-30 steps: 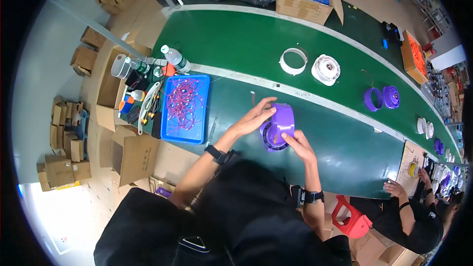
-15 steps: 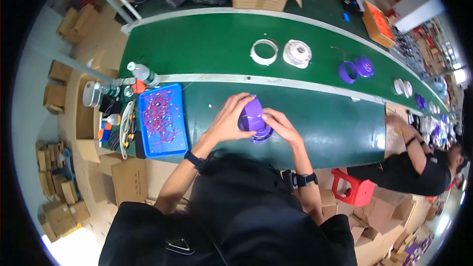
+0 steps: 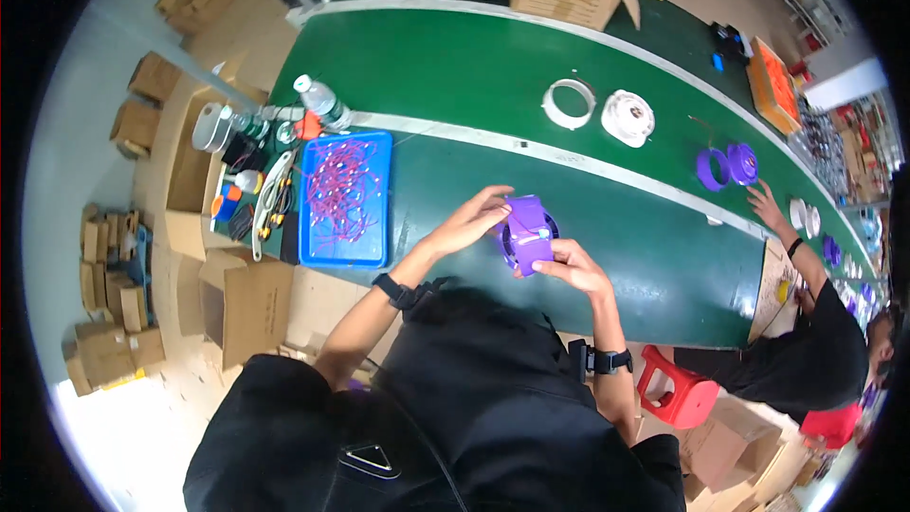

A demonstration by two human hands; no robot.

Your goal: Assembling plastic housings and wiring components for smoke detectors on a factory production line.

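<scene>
Gripping the purple ring [image 3: 527,223] near its lower edge with the right hand [image 3: 580,270], thumb on the outer wall; touching its upper left edge with the left hand [image 3: 479,220], cannot tell whether pinching or merely steadying. Held over the near side of the green table [image 3: 654,256], right of the blue tray [image 3: 384,218], partly covering a dark slotted housing [image 3: 507,245]. Probably best to support both sides evenly, turn gently, and leave the small white connector [image 3: 544,235] unpinched by thumb or rim.
</scene>
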